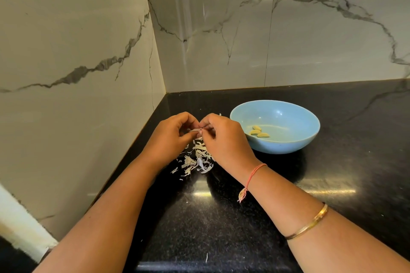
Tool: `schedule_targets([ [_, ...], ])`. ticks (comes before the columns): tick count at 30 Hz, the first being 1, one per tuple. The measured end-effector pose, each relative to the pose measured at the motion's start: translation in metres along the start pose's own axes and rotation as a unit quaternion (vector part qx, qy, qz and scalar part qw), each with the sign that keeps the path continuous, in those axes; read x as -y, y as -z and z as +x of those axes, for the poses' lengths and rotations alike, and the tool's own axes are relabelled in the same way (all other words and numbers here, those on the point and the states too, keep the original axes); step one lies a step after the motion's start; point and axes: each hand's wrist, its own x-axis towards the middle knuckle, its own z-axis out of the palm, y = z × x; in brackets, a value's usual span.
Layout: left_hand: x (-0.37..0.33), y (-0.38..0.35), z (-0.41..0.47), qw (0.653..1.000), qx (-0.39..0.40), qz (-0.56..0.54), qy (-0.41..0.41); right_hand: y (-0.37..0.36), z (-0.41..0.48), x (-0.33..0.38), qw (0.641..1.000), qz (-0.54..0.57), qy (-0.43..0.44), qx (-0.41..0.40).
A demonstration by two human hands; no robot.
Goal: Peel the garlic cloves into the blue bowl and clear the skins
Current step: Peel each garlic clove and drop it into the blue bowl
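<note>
Now, you hold the small, papery-skinned garlic clove (196, 130) between both hands, above the black speckled stone table (221, 228). The fingers of your left hand (170, 135) curl round it, and the thumb and forefinger of your right hand (224, 139) pinch at its skin. Most of the clove is hidden, so I cannot tell how much skin is left.

The clove looks light and firm, but once bare it will likely be slick. Grip its thick middle with the left and pull the skin from the tip. The loose heap of pale, dry garlic skins (197, 159) lies on the table just below your hands (they are probably feather-light and will scatter at a breath). Just beside it, to the right, the round light-blue ceramic bowl (288, 146) holds three peeled yellowish cloves (259, 132).
</note>
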Motion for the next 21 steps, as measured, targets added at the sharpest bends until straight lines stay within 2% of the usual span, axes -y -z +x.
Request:
schedule_targets([
  [6,-0.0041,-0.0004,-0.0006,0.998,-0.006,-0.06,0.008,0.0019,-0.0007,0.0012,0.999,-0.023,0.017,-0.017],
  [16,-0.0046,-0.0009,-0.0007,0.996,0.006,-0.087,0.006,0.0048,-0.0026,0.0013,0.998,-0.059,0.02,-0.029],
  [21,-0.0003,-0.0011,0.0007,0.998,-0.002,-0.066,0.023,0.0049,-0.0023,0.0015,0.997,-0.06,0.017,-0.033],
])
